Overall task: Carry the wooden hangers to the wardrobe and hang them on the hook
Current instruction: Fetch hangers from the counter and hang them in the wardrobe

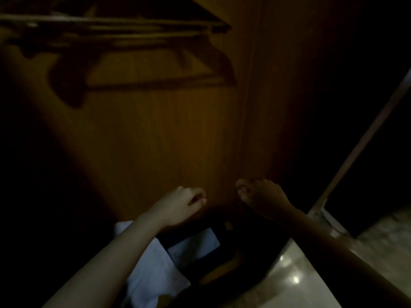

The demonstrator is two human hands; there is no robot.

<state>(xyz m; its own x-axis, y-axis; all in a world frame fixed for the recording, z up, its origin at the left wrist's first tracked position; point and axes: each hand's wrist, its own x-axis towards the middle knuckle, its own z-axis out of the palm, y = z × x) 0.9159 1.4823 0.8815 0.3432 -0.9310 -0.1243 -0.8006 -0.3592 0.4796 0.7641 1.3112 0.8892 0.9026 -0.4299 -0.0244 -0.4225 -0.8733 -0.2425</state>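
We count two bare hands: a left hand, a right hand. Several dark brown wooden hangers hang overhead, too blurred to number. Two pale white cloth pieces lie below.

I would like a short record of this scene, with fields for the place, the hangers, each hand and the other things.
place: inside a dark wooden wardrobe
hangers: at top left, blurred; no hand touches them
left hand: low, fingers loosely curled, holds nothing
right hand: low, holds nothing
below: folded pale cloth
at right: shiny floor
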